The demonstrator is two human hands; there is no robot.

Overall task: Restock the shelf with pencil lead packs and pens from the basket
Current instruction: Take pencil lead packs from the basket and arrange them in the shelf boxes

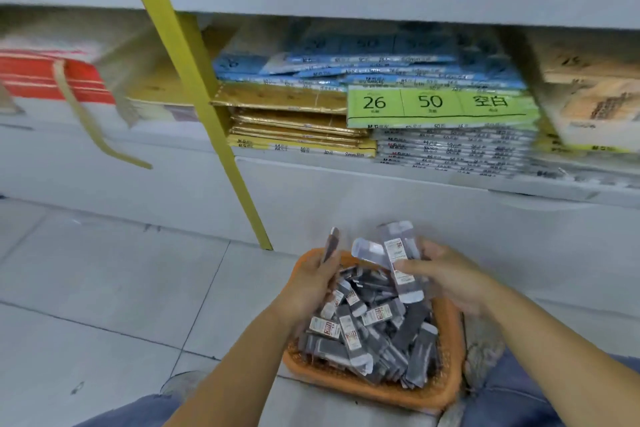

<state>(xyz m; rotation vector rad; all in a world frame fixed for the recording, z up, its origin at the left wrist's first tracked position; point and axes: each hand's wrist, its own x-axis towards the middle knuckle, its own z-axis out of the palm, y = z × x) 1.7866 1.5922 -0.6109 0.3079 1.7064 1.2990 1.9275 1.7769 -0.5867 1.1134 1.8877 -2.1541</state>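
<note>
Single pack (331, 243) gripped by left hand (311, 282). Several packs (398, 258) clutched in right hand (448, 276). Both held above orange basket (453, 357), heaped with more packs (360, 326), set on tiled floor (104, 288).

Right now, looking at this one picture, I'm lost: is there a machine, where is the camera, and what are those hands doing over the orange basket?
There is no machine: these are a person's two bare hands. The one picture comes from a camera worn on the person's head, looking forward and down, so the arms enter from the bottom edge. On the tiled floor sits an orange basket heaped with small dark packs. The left hand grips one slim pack, held upright. The right hand holds a bundle of packs just above the heap; blur hides how many. Behind is a grey shelf stacked with flat paper packets, beside a yellow post.
</note>
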